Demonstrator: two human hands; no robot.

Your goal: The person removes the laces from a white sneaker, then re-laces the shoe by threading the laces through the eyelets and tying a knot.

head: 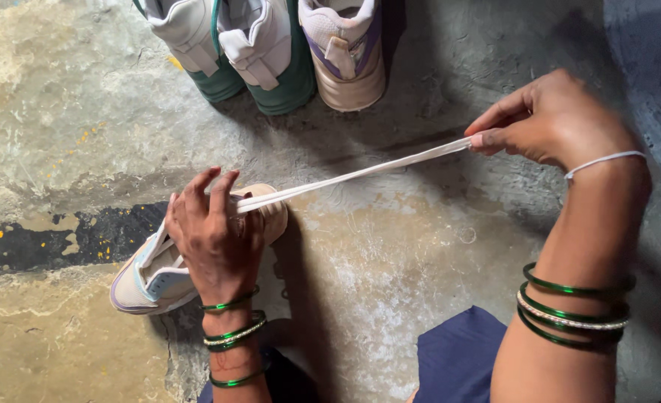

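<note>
Item: white high-top sneaker (155, 272), pale blue and lilac trim, lying on its side on the concrete floor (390, 246), toe toward the upper right, just ahead of the person's knees.

Left hand (214, 235): pressed down over the upper of the sneaker, fingers spread and curled, pinning the shoe to the floor; closed on the shoe, not on the lace.

Right hand (550, 119): raised well apart from the left, thumb and forefinger pinched shut on the far end of a flat white shoelace (353, 175).

Shoelace: drawn taut in a straight line from under the left fingers to the right fingertips; the strands lie close together, and the count cannot be told.

Handling note, as a judgement: the pull goes well when the left hand holds the shoe dead still and the right draws along the line of the lace, not across it, so the flat tape slides through the eyelet without twisting. Keep the pinch near the tip; even tension stops slack from bunching.

Also present: three more high-top sneakers standing at the top edge, two white and green (270, 56), one white and lilac (345, 52); green bangles (573, 310) on both wrists; a white thread (603, 159) round the right wrist; dark blue cloth (457, 358) over the lap.
</note>
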